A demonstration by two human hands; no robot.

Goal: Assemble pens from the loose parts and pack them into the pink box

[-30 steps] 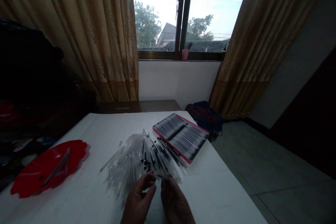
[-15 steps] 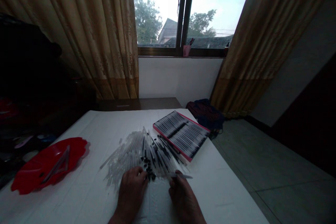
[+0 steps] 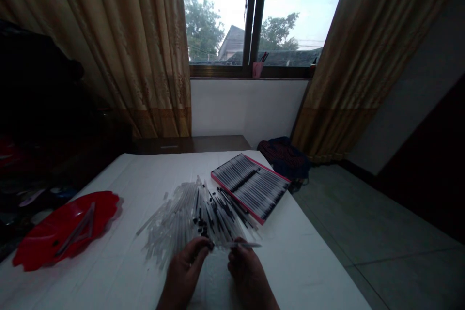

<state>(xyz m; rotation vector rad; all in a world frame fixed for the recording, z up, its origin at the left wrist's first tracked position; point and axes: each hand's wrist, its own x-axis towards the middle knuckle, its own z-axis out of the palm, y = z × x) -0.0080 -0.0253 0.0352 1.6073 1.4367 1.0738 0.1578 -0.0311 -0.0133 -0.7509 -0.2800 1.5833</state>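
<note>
My left hand (image 3: 184, 266) is closed in a pinch on a small black pen plug (image 3: 210, 245), just in front of a cluster of similar black plugs (image 3: 200, 225). Between the fingers of my right hand (image 3: 247, 264) lies a clear pen barrel (image 3: 253, 244), held level with one end pointing right. Both hands are close together at the near side of a heap of loose clear tubes (image 3: 174, 218). Dark refills (image 3: 221, 213) are scattered in the right part of that heap.
A pink-edged box (image 3: 254, 186) with rows of pens lies right of the heap. At the left of the white table (image 3: 298, 261) is a red scalloped dish (image 3: 39, 237) with a few clear tubes. A pink cup (image 3: 257, 69) stands on the windowsill.
My left hand has lifted slightly from the plugs and turned, a black plug now between its fingertips. My right hand has shifted a little left with the pen barrel.
</note>
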